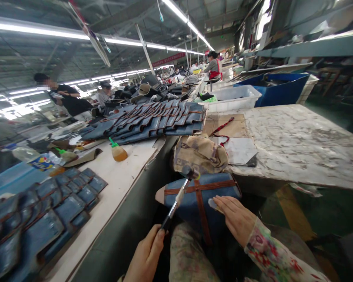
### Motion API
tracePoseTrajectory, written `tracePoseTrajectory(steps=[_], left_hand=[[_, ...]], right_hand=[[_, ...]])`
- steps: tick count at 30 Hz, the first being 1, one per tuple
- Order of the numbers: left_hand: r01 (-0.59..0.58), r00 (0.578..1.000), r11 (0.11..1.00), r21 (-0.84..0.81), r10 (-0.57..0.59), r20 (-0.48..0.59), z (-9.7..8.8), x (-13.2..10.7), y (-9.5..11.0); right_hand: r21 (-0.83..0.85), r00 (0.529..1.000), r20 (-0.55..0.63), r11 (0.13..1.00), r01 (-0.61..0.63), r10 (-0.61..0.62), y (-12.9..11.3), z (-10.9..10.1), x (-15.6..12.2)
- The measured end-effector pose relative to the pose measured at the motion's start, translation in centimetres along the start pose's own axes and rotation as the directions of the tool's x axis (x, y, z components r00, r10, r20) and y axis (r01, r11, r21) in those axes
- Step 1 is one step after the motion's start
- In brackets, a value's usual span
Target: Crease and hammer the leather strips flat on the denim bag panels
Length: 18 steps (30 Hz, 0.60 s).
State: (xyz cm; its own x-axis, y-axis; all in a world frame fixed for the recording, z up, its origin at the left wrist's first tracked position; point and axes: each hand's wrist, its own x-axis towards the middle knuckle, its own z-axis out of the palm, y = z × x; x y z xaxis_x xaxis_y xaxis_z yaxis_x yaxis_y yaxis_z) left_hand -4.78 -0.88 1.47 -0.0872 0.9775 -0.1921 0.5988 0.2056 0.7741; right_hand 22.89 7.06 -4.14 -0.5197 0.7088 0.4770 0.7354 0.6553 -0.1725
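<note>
My left hand (147, 254) is closed round the dark grip of a small hammer (176, 199). The hammer's head rests at the far edge of a blue shoe-upper piece with brown crossed straps (200, 192). That piece lies over a padded support in front of me. My right hand (235, 219) lies flat on the piece's right side with its fingers stretched out, and a pale wrap shows on one fingertip. A floral sleeve covers my right forearm. A crumpled tan cloth (200, 154) sits just behind the piece.
Rows of similar blue pieces lie on the long bench at the near left (47, 211) and further back (153, 119). An orange glue bottle (118, 150) stands between them. To the right are a worn pale table (297, 141), white (238, 96) and blue bins (285, 88). Co-workers sit far left.
</note>
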Motion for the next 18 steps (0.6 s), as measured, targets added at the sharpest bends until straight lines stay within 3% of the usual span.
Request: tracePoseTrajectory(steps=[2,8,11,14,18], left_hand=[[-0.014,0.999,0.999,0.051,0.017,-0.043,-0.2,-0.1,-0.1],[-0.003,0.999,0.953,0.303,0.016,-0.04,-1.0,0.8,-1.1],[0.034,0.989,0.913,0.408,0.028,-0.146,-4.1,2.5,-0.8],[0.135,0.957,0.822,0.553,0.036,-0.287,-8.5,5.2,-0.6],[0.218,0.929,0.703,0.677,0.064,-0.365,-13.7,9.0,-2.1]], right_hand=[[0.01,1.0,-0.014,1.0,0.024,-0.024,0.3,0.1,-0.1],[0.069,0.999,-0.037,0.998,0.012,-0.009,0.9,0.2,0.0],[0.082,0.998,-0.051,0.996,-0.024,0.028,1.8,0.2,0.1],[0.05,0.996,-0.073,0.997,-0.052,0.056,3.8,0.3,0.5],[0.03,0.99,-0.109,0.996,-0.087,0.09,7.6,0.9,0.7]])
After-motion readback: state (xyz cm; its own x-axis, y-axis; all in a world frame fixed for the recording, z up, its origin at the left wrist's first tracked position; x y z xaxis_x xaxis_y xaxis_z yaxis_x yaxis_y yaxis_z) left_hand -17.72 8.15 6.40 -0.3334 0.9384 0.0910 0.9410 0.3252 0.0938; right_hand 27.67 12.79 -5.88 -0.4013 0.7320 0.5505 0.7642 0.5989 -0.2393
